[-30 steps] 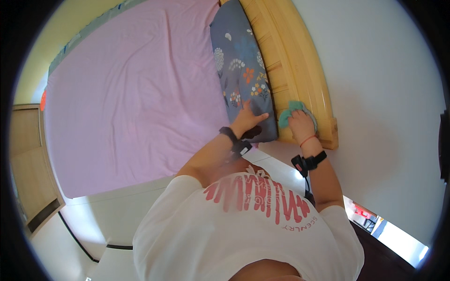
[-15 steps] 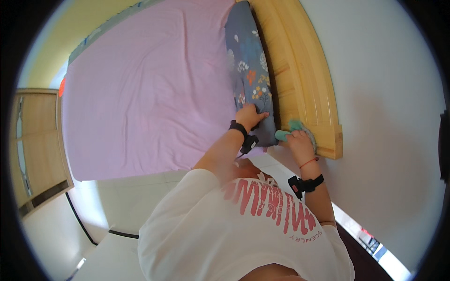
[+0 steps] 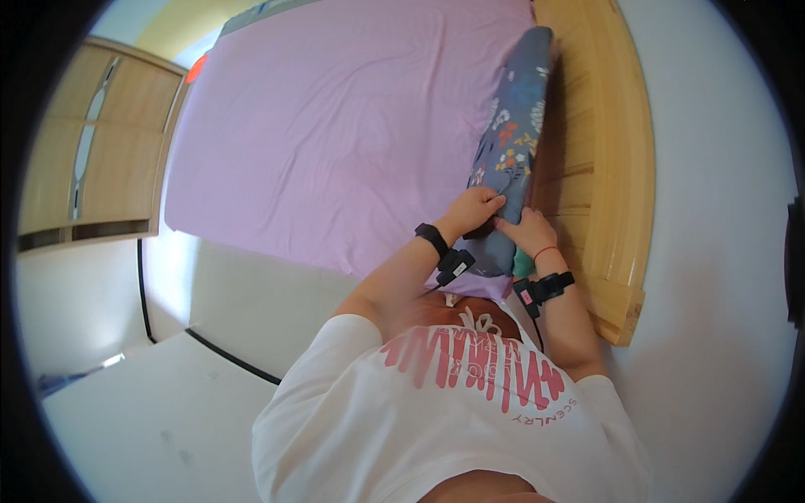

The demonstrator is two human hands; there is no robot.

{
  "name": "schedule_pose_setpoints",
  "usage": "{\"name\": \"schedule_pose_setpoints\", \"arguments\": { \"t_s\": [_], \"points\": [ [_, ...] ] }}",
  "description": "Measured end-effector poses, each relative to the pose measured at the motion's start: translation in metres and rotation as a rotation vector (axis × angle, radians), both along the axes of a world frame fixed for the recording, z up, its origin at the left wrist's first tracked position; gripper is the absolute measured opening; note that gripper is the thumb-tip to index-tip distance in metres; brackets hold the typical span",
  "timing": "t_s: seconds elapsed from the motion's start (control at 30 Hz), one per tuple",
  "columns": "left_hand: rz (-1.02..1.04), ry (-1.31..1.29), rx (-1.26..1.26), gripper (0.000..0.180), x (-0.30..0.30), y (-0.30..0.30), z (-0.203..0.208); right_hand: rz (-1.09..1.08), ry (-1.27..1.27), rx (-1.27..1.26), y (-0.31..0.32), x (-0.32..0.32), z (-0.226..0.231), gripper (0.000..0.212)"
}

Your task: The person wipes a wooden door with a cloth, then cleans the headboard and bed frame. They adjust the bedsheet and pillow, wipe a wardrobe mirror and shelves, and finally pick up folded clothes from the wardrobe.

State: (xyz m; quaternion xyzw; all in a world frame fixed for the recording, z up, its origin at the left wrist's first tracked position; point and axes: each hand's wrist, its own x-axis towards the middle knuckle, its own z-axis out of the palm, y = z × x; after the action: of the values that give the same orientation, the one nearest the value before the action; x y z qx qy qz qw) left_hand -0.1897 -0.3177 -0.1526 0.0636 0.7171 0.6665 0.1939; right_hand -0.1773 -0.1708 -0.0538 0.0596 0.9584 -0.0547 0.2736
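A padded pillow (image 3: 521,105), its blue-grey fabric printed with white, orange and yellow flowers, stands tilted along the head end of the bed, between a wrinkled lilac sheet (image 3: 335,151) and a glossy, pale-yellow wooden headboard (image 3: 625,168) with recessed panels and a thick, curved top rail. The left hand (image 3: 474,211) has its fingers curled in on the near part of the pillow, grasping its fabric. The right hand (image 3: 532,232) touches the pillow's headboard-side edge, thumb toward the left hand; its fingers are partly hidden, so I cannot tell how firmly they are clenched. A soft green cloth (image 3: 523,265) shows just below the right hand, mostly covered. A thin red cord (image 3: 545,250) rings the right wrist, and each wrist wears a black strap with a boxy device: the left device (image 3: 455,265) bears a small white label, the right device (image 3: 527,295) a pinkish-red one, both too small to read. The white shirt (image 3: 436,427) carries large, dripping pinkish-red lettering, with smaller outlined letters over it and a curved line of thin capitals beside.
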Motion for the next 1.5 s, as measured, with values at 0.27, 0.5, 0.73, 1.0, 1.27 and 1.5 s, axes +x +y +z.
{"name": "schedule_pose_setpoints", "arguments": {
  "t_s": [0.27,0.5,0.73,1.0,1.27,1.5],
  "points": [
    [-0.283,-0.060,-0.309,0.050,0.007,-0.009,-0.077,-0.229,0.114,-0.627,0.052,-0.036,-0.011,0.036],
    [-0.279,-1.093,0.452,0.082,0.071,-0.025,-0.034,-0.304,0.317,-0.998,0.034,-0.022,0.043,0.029],
    [0.077,-1.114,0.662,0.058,0.008,-0.063,-0.032,-0.271,0.434,-1.021,0.006,-0.024,0.054,0.039],
    [0.603,-0.697,0.461,0.052,0.018,-0.093,-0.050,-0.247,0.209,-0.936,0.023,-0.040,0.018,0.042],
    [0.584,-0.437,-0.139,0.071,0.037,-0.140,-0.190,-0.450,0.003,-0.604,0.096,-0.063,-0.011,0.037],
    [0.347,-0.695,0.451,0.042,-0.001,-0.046,-0.060,-0.262,0.411,-0.091,0.195,-0.101,0.090,0.045]
  ]
}}
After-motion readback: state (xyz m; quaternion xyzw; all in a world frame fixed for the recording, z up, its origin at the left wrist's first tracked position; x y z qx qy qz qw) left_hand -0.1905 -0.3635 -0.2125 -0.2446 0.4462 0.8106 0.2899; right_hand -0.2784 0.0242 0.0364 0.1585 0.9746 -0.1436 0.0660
